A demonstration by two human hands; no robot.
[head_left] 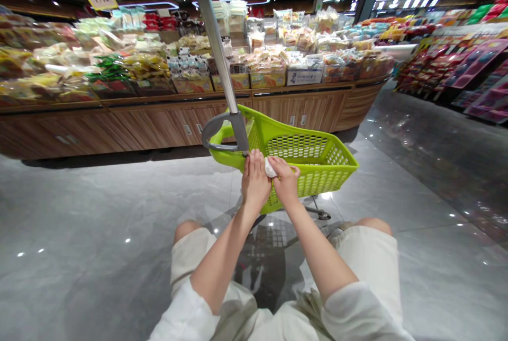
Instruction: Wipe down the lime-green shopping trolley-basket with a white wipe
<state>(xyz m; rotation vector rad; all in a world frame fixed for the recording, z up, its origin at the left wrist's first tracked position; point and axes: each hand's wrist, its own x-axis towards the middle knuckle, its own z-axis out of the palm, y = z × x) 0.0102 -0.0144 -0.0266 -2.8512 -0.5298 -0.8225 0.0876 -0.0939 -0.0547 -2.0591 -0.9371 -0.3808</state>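
Observation:
My left hand [256, 179] and my right hand [284, 179] are close together above the near rim of a lime-green plastic shopping basket on wheels [301, 153]. Between them, a small white piece of tissue or wrapping [270, 168] is pinched in the fingers of both hands; its exact kind is hard to tell. A tall silver metal pole [214, 39] rises from the basket's left end, with a grey curved handle [226, 130] at its foot, just beyond my left hand.
Beyond the basket stands a long wooden display counter [170, 121] piled with bagged snacks and baked goods [278, 50]. Pink and red packaged goods on racks [472, 71] line the right. A polished grey floor [99, 214] surrounds the basket, and my cream shorts [369, 272] show below.

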